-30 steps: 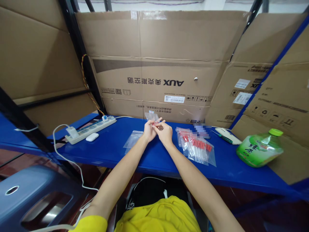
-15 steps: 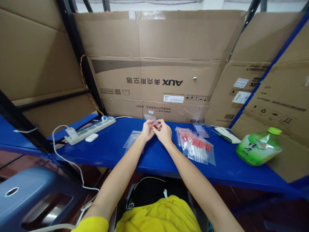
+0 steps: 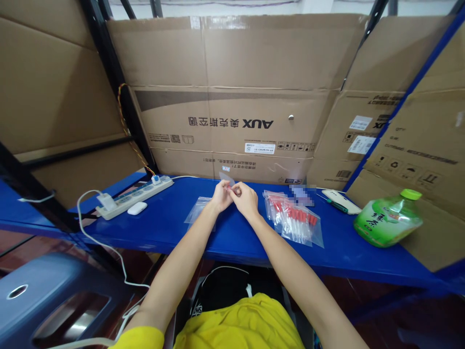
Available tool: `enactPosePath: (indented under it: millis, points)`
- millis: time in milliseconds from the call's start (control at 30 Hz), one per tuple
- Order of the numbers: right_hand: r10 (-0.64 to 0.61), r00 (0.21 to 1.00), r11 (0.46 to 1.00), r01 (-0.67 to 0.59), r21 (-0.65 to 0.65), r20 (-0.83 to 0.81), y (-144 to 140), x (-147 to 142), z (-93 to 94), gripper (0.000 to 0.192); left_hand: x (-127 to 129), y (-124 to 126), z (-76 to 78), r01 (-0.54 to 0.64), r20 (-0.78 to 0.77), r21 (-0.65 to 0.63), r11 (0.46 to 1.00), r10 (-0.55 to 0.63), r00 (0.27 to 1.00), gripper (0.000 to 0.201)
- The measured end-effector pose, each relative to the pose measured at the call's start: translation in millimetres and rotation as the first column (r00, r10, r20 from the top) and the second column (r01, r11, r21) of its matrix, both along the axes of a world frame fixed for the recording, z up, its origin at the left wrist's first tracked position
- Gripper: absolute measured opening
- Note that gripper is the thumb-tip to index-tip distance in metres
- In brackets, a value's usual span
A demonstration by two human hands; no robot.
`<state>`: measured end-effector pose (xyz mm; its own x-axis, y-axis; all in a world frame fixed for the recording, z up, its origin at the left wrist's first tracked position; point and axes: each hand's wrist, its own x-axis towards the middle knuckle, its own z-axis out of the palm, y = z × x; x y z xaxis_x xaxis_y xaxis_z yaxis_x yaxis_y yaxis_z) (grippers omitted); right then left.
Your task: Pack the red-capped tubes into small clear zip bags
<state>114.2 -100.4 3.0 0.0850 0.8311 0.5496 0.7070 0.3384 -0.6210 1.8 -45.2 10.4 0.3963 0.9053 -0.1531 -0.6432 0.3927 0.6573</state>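
1. Where the two hands meet above the blue shelf [image 3: 174, 225], the left hand [image 3: 221, 195] and right hand [image 3: 246, 198] pinch one small clear bag [image 3: 227, 178] between their fingertips; its top pokes up behind the fingers; what it holds is hidden.
2. Both hands are closed narrowly on that bag, touching each other, held just over the shelf near its back edge.
3. A flat empty bag [image 3: 198, 209] lies on the shelf under the left wrist; a heap of filled bags [image 3: 296, 220] with red pieces lies just right of the right hand.
4. Farther off: a power strip [image 3: 134, 196] on the left; a green bottle [image 3: 388, 219] lying on the right.
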Motion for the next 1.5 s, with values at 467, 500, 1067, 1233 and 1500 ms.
enactPosePath:
  millis: [467,500,1067,1233,1500]
  points:
    - [-0.023,0.999,0.999,0.021,0.04,0.045,3,0,-2.7,0.007,2,-6,4.0,-0.026,0.068,0.001,1.0,0.026,0.997,0.014]
    - [-0.019,0.999,0.999,0.018,0.041,0.045,3,1,-2.9,0.007,2,-6,3.8,-0.032,0.064,0.007,0.999,0.032,0.997,0.015]
    - [0.002,0.987,0.997,0.01,-0.071,0.161,28,59,4.1,0.013,-7,1,5.0,-0.277,0.18,-0.019,0.961,0.276,0.944,0.015]
    - [0.112,0.94,0.947,-0.003,-0.321,0.323,41,84,-12.7,0.008,-11,4,2.8,-0.303,0.259,-0.044,0.952,0.304,0.917,0.017]
    - [0.113,0.951,0.94,-0.008,-0.342,0.289,39,76,-20.5,0.016,-14,6,3.4,-0.361,0.298,-0.051,0.931,0.359,0.884,0.015]
